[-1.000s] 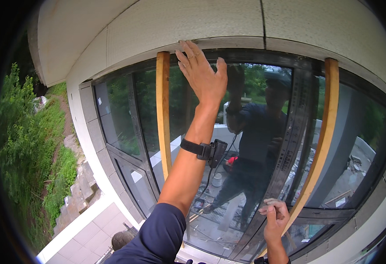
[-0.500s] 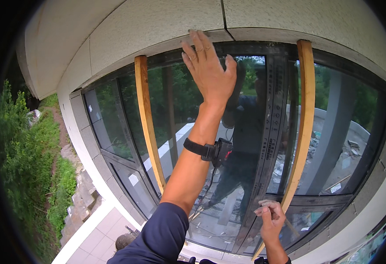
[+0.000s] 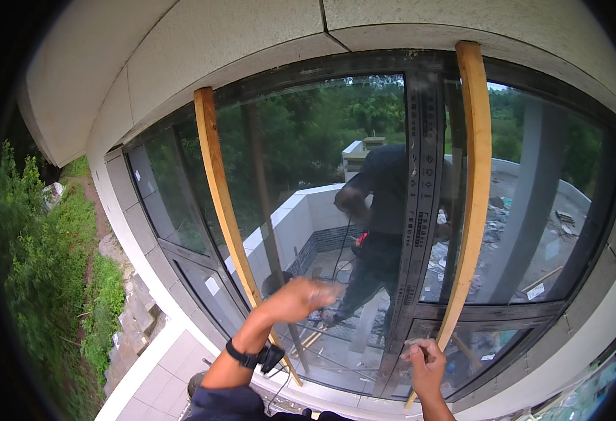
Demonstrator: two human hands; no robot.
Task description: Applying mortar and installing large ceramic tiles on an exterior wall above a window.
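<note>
Your left hand (image 3: pixel 306 297), blurred, is in front of the window (image 3: pixel 308 133), wrist overlapping the left wooden batten (image 3: pixel 222 182); finger closure cannot be told. Your right hand (image 3: pixel 426 359), fingers curled, overlaps the lower stretch of the right wooden batten (image 3: pixel 478 154); grasp or contact indeterminable.

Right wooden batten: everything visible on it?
The right batten is a long, slim, square-edged strip, pale yellow-brown, seemingly bare timber. It stands near-upright in front of the dark window frame, foot slanting left in view; its curve may be lens distortion. The top end appears to meet the underside of the overhang; the foot reaches the window's lower edge. The right hand covers part of its lower stretch; whether it touches isn't clear.
</note>
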